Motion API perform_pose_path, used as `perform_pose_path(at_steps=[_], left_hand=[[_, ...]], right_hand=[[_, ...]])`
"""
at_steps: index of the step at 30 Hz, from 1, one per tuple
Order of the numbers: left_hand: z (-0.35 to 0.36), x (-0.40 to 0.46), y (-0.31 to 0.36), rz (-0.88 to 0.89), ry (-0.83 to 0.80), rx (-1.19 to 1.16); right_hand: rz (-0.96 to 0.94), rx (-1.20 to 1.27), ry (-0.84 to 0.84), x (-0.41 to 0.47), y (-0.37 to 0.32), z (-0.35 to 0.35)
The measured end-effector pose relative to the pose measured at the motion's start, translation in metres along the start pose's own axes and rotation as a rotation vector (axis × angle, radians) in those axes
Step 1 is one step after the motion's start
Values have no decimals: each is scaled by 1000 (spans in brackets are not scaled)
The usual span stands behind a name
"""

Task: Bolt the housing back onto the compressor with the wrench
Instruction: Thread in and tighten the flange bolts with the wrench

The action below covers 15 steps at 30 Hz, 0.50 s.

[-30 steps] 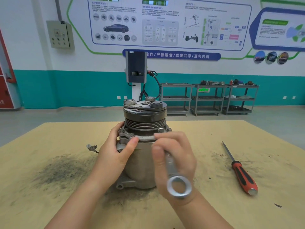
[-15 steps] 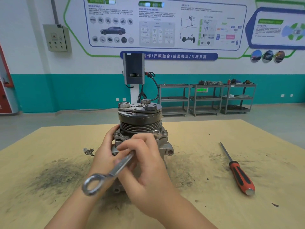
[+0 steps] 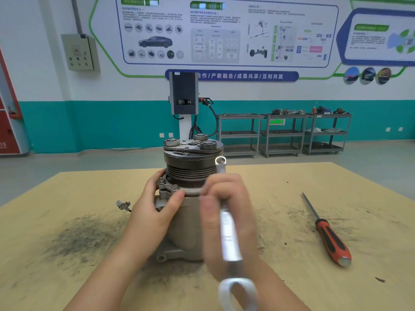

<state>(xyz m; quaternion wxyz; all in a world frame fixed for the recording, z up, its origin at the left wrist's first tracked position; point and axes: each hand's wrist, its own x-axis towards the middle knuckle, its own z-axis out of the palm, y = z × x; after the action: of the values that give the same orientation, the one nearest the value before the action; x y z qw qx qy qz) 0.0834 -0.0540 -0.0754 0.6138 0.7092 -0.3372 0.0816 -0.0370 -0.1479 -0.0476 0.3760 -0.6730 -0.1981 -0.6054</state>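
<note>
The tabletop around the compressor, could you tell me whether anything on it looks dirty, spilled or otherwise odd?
Yes: a dark sooty smear stains the table left of the compressor, with fainter grime near the screwdriver. A small loose connector lies left too.

The back wall (image 3: 314, 90) is white above and teal below. Large printed posters (image 3: 224, 32) cover its upper part, with diagrams, a picture of a car, and a blue banner (image 3: 231, 76) of white Chinese characters underneath. A grey electrical box (image 3: 79, 52) hangs on the wall at the left, with a pipe rising from it. In the middle, a dark charging unit (image 3: 184, 93) with a looped black cable sits on a white post. To its right stand three grey metal shelf carts (image 3: 285, 133), some holding small parts on top. The floor (image 3: 67, 160) is smooth grey. A red cabinet (image 3: 6, 122) shows at the far left edge.
</note>
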Motion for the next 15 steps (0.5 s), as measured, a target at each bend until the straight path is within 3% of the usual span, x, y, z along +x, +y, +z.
perform_pose_path(at_steps=[3, 6, 9, 15], left_hand=[[1, 0, 3, -12, 19, 2], [1, -2, 4, -18, 7, -38], [0, -3, 7, -16, 11, -47], [0, -3, 8, -5, 16, -37]], right_hand=[[177, 215, 248, 10, 0, -15], [440, 451, 367, 21, 7, -28], [706, 721, 434, 31, 15, -38], [1009, 999, 475, 41, 30, -49]])
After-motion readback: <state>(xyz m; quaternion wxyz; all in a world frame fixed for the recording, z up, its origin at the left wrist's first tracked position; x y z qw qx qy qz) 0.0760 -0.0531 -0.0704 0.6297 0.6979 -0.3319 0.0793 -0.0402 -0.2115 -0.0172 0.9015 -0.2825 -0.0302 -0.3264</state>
